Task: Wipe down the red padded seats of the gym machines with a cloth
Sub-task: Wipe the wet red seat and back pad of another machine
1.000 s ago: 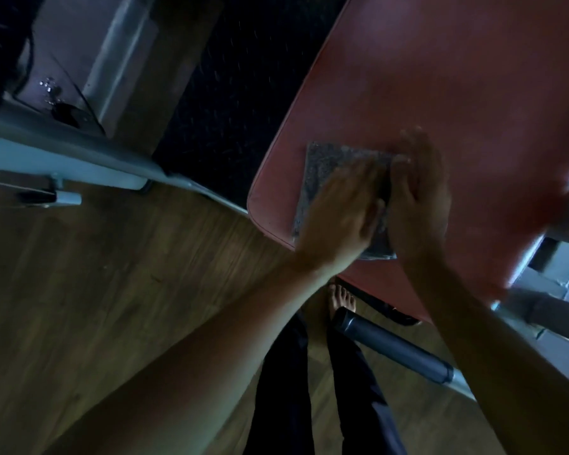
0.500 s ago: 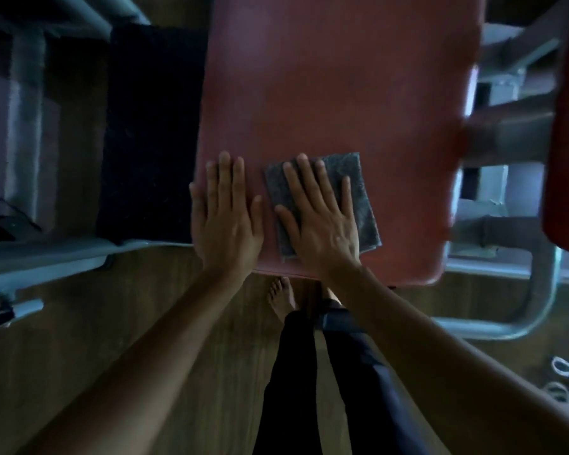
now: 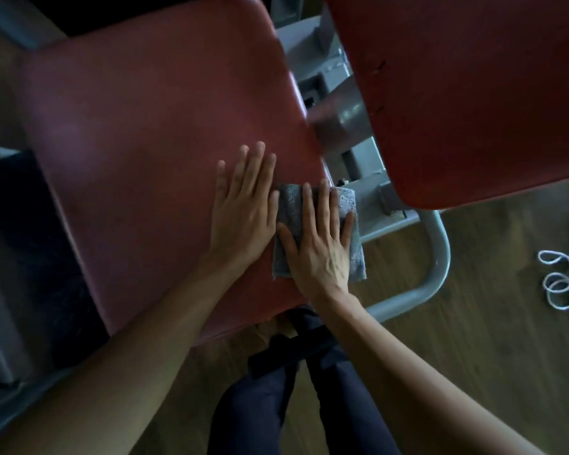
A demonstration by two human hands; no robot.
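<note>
Wiping the seat [image 3: 151,136], your flat right hand [image 3: 319,244] pins the cloth [image 3: 289,205] at its edge beside your flat, empty left hand [image 3: 243,218]; sweep it back across next.

there is a single view, from a wide-angle camera worn on the person's head. it looks almost straight down, tipped a little forward, so the person's own dark-trousered legs [image 3: 296,399] sit at the bottom middle and both forearms run up from the lower corners toward the centre. the lens is close: the red padded seat [image 3: 151,133] fills most of the upper left, and the two hands, left hand [image 3: 243,211] and right hand [image 3: 319,244], lie near the frame's middle. a second red pad [image 3: 467,93] fills the upper right. the wooden floor [image 3: 473,323] shows at the right and bottom. edges bend with the wide lens, and no second view overlaps this one.
</note>
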